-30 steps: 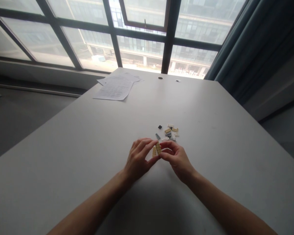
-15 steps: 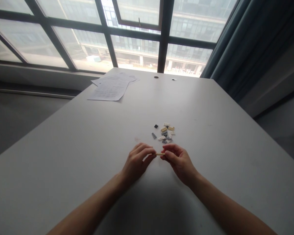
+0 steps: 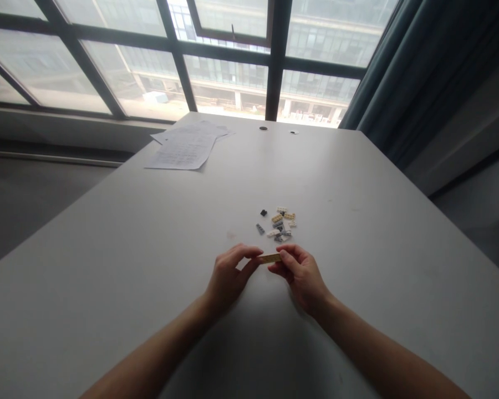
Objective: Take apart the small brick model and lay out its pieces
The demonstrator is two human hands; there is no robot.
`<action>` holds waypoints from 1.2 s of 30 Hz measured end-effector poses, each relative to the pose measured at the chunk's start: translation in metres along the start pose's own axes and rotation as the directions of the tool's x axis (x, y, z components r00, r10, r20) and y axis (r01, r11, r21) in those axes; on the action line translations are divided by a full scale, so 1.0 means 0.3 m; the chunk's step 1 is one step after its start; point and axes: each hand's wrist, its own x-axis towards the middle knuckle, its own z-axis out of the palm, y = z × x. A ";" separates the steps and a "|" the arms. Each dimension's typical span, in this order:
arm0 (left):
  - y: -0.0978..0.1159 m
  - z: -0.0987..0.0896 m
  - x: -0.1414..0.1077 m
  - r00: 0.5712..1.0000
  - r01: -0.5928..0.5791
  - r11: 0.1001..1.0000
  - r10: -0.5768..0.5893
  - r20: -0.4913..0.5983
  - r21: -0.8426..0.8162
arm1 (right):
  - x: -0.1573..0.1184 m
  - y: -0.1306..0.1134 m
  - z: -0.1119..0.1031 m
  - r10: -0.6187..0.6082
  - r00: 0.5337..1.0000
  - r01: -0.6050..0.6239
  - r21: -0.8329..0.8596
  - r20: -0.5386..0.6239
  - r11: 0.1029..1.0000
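Note:
A flat tan brick piece (image 3: 270, 258) is held between my two hands, just in front of a small pile of bricks. My left hand (image 3: 229, 275) pinches its left end between thumb and fingers. At the right end, my right hand (image 3: 304, 275) grips it with thumb and index finger. Behind them lie several small pieces: tan bricks (image 3: 277, 219), white pieces (image 3: 273, 233) and grey ones. A grey piece (image 3: 260, 229) and a black piece (image 3: 264, 213) sit apart at the pile's left.
The white table (image 3: 149, 233) stretches to the window. Printed papers (image 3: 185, 149) lie at its far left. Two round holes, one of them a dark grommet (image 3: 263, 128), are near the far edge. A dark blue curtain (image 3: 382, 83) hangs at the right.
The tan piece has turned so that its broad face shows, where only a thin edge showed before. Both hands still hold it. The whole view has shifted slightly.

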 end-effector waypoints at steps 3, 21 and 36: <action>0.000 -0.005 0.005 1.000 -0.013 1.000 0.012 0.013 0.006 | -0.003 0.001 -0.010 -0.059 0.998 0.060 -0.037 0.034 0.997; 0.012 -0.006 0.006 0.987 -0.104 0.994 0.100 0.125 0.025 | -0.050 -0.010 -0.009 -0.496 0.704 0.708 -0.566 0.509 0.424; -0.073 -0.037 0.037 0.963 0.264 0.824 -0.192 0.192 -0.502 | -0.056 0.012 -0.029 -0.466 0.543 0.822 -0.557 0.699 0.123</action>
